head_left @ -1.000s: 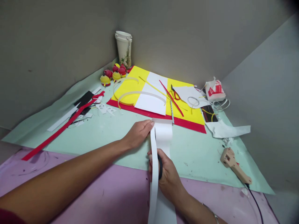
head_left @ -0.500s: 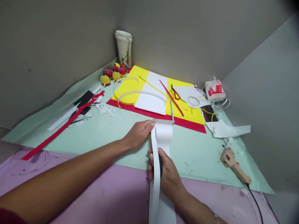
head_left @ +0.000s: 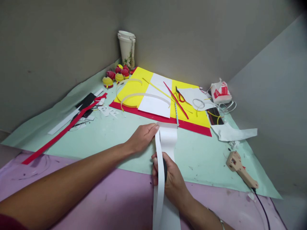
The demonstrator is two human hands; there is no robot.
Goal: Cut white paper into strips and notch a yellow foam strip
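Note:
A long white sheet [head_left: 168, 137] runs from the middle of the view down to the bottom edge. Along its left side a narrow strip [head_left: 160, 179] stands apart from the rest, joined near the top. My left hand [head_left: 144, 136] pinches the sheet's top left corner. Below it, my right hand [head_left: 169, 175] is closed round the black handle of scissors [head_left: 164, 169]; the strip passes in front of its fingers. The blades are mostly hidden, with a dark sliver showing in the cut just below my left hand.
Yellow, white and red sheets [head_left: 157, 111] lie behind, bearing strips and red-handled pliers [head_left: 180, 96]. Red and black strips [head_left: 64, 131] are at left, small yellow and red balls [head_left: 107, 81] and a white cup [head_left: 127, 48] at the back. A glue gun [head_left: 242, 171] lies at right.

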